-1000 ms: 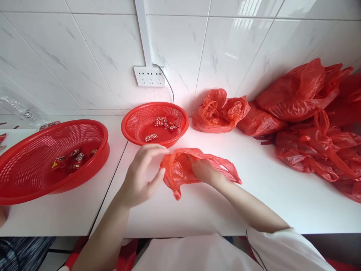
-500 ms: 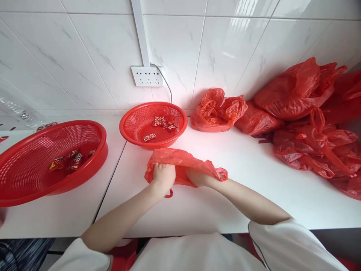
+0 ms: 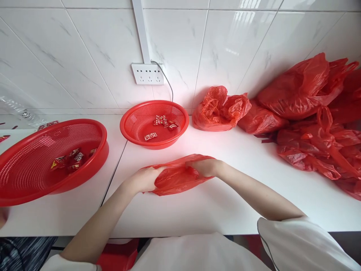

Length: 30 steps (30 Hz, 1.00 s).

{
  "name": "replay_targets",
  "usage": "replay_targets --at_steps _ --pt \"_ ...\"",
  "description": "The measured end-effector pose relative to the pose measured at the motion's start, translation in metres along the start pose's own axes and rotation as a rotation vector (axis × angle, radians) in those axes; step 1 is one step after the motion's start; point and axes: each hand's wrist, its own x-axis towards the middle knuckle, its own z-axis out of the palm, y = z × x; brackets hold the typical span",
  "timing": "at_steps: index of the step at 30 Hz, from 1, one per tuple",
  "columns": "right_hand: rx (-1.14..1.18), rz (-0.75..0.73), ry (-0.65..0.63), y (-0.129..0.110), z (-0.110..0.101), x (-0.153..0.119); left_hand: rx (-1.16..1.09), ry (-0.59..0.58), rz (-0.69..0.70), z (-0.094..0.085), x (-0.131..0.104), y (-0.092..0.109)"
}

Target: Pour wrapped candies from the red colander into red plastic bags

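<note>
A thin red plastic bag (image 3: 180, 182) is spread wide over the white table between my two hands, its mouth facing me. At its left edge is my left hand (image 3: 148, 178), with the fingers inside the bag and hidden by it. My right hand (image 3: 204, 168) reaches into the right side of the bag; its fingers are covered too. Just behind the bag stands a small red mesh basket (image 3: 155, 144) with several wrapped packets (image 3: 150, 136) in it.
At the left a larger red basket (image 3: 81, 175) holds several dark wrapped packets. Filled red bags (image 3: 221, 113) line the wall, with a bigger pile (image 3: 299, 90) at the right. A socket panel (image 3: 148, 74) and cable are on the tiled wall.
My hands have moved apart, the left one outward to the left. The bag between them has opened wider and lies a little nearer to me.
</note>
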Motion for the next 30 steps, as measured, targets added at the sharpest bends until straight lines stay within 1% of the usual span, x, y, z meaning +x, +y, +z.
replay_targets --at_steps 2,3,5,7,9,11,13,16,17,19,22,24,26,27,30 --pt "-0.001 -0.010 -0.083 0.003 -0.008 -0.001 -0.050 -0.014 -0.038 0.000 -0.006 -0.004" --pt "0.015 -0.048 -0.099 0.000 -0.013 -0.001 -0.064 0.016 -0.018 0.002 -0.007 -0.004" --pt "0.089 -0.196 -0.069 -0.011 -0.024 -0.003 -0.032 0.139 0.048 0.008 -0.008 0.001" --pt "0.182 -0.371 -0.011 -0.026 -0.034 -0.007 0.059 0.263 0.111 0.015 -0.005 0.008" --pt "0.217 -0.480 0.036 -0.041 -0.039 -0.013 0.150 0.293 0.147 0.023 -0.001 0.013" --pt "0.165 -0.512 0.055 -0.049 -0.037 -0.018 0.193 0.278 0.144 0.029 0.004 0.013" --pt "0.045 -0.450 0.045 -0.050 -0.027 -0.021 0.193 0.256 0.074 0.032 0.007 0.008" --pt "-0.137 -0.215 0.014 -0.040 -0.009 -0.020 0.160 0.241 -0.119 0.033 0.010 -0.002" --pt "-0.164 -0.150 0.014 -0.036 -0.005 -0.019 0.151 0.243 -0.166 0.033 0.010 -0.006" --pt "-0.161 -0.097 0.046 -0.030 -0.001 -0.018 0.148 0.247 -0.216 0.034 0.010 -0.009" --pt "-0.104 -0.156 0.172 -0.028 -0.002 -0.017 0.175 0.261 -0.205 0.036 0.010 -0.007" --pt "-0.090 -0.223 0.219 -0.028 -0.002 -0.016 0.178 0.269 -0.188 0.039 0.010 -0.003" --pt "-0.086 -0.248 0.187 -0.025 0.003 -0.013 0.167 0.271 -0.191 0.041 0.012 0.000" --pt "-0.079 -0.227 0.151 -0.021 0.007 -0.011 0.164 0.272 -0.197 0.042 0.013 0.000" --pt "-0.032 -0.054 0.053 -0.006 0.023 -0.002 0.160 0.292 -0.181 0.041 0.016 -0.008"
